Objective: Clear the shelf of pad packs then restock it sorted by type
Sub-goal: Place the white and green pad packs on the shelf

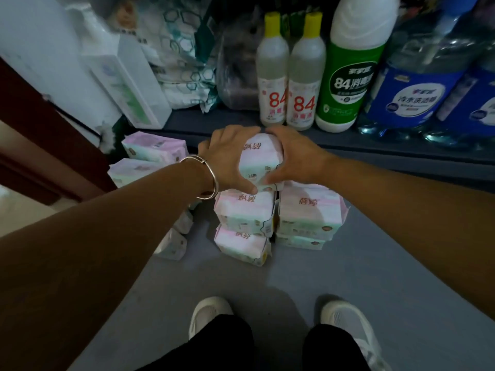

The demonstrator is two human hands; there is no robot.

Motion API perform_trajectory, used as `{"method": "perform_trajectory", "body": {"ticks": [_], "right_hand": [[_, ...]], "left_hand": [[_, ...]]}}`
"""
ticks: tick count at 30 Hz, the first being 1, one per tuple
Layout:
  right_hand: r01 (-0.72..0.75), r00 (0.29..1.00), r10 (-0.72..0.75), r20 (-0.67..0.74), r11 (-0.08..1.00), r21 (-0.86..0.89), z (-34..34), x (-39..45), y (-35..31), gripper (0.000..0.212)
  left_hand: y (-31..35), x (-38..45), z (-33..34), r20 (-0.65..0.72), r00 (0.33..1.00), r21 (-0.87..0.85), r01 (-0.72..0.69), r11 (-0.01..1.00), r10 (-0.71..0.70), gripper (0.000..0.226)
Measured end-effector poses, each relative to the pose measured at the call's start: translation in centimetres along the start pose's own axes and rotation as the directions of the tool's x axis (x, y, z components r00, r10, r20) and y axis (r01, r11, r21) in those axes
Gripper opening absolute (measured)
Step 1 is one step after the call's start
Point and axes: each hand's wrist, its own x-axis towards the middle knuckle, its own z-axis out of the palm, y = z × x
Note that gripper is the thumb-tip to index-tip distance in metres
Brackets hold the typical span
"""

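Observation:
Both hands grip one pink-and-white pad pack (261, 159) from either side, on top of a stack. My left hand (227, 153), a bangle on its wrist, wraps the pack's left side. My right hand (297, 156) wraps its right side. Below it stand two more pink packs (245, 210) one upon the other. A second short stack (310, 212) stands just to the right. Purple-toned packs (155, 147) lie at the left, partly hidden by my left arm. Small packs (172, 245) lie under that arm.
The low shelf edge (375, 145) behind the stacks carries two yellow-capped "84" bottles (290, 76), a green-labelled bottle (348, 76) and blue-labelled jugs (423, 84). White boxes (128, 81) and wrapped packs stand at the back left. My shoes (209, 314) rest on the grey floor.

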Motion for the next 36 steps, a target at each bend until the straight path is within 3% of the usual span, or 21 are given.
{"method": "perform_trajectory", "body": {"ticks": [3, 9, 13, 19, 31, 36], "right_hand": [[0.018, 0.996, -0.019, -0.090, 1.000, -0.010, -0.6, -0.3, -0.6, 0.088], [-0.078, 0.975, 0.093, -0.200, 0.994, 0.082, -4.3, -3.3, 0.1, 0.080], [-0.167, 0.955, 0.181, -0.233, 0.983, 0.081, -6.7, -6.4, 1.4, 0.075], [-0.151, 0.961, 0.158, -0.226, 0.987, 0.051, -6.7, -7.6, 2.1, 0.074], [-0.139, 0.963, 0.159, -0.220, 0.985, 0.102, -6.2, -5.4, 3.3, 0.071], [-0.139, 0.963, 0.167, -0.209, 0.980, 0.146, -6.8, -5.5, 2.9, 0.070]], "left_hand": [[-0.3, -0.2, -0.1, -0.035, 0.998, 0.025, -0.046, 0.999, 0.047, 0.114], [0.2, -0.9, -0.8, -0.113, 0.993, -0.007, -0.033, 0.999, 0.032, 0.123], [0.1, -1.7, 0.7, 0.032, 0.999, 0.108, 0.009, 0.994, -0.012, 0.121], [-0.2, -1.3, 4.7, 0.278, 0.960, 0.345, -0.103, 0.933, 0.003, 0.106], [-0.7, 0.4, 7.5, 0.217, 0.976, 0.533, -0.138, 0.835, 0.023, 0.090], [-0.9, 1.1, 4.5, 0.331, 0.944, 0.416, -0.125, 0.901, -0.021, 0.089]]}}
